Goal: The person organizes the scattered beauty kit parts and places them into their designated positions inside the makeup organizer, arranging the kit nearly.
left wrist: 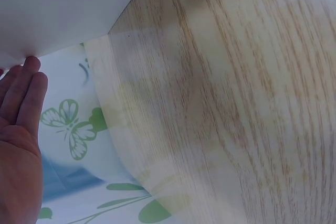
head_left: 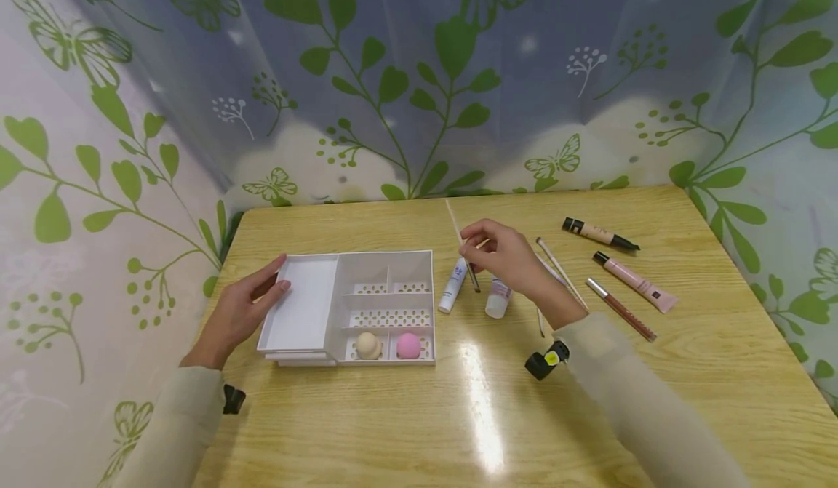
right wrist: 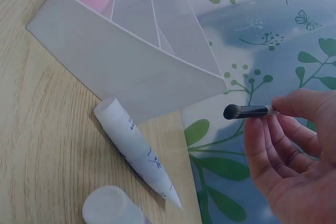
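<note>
A white storage box (head_left: 386,257) with compartments and a flat white top section (head_left: 301,299) stands on the table. My left hand (head_left: 238,313) rests at its left side, the thumb over the top edge; in the left wrist view its straight fingers (left wrist: 23,95) touch the white wall. Between thumb and fingers my right hand (head_left: 504,255) pinches a makeup brush (right wrist: 252,111), its dark bristles pointing down, to the right of the box. Below that hand lie a white tube (head_left: 452,288) and a second white tube with a cap (head_left: 497,302).
A beige sponge (head_left: 368,345) and a pink sponge (head_left: 409,345) sit in the box's front compartments. Thin brushes (head_left: 563,273) lie beside the right forearm. Farther right are a beige tube (head_left: 599,234), a pink tube (head_left: 633,281) and a brown lip gloss tube (head_left: 622,310).
</note>
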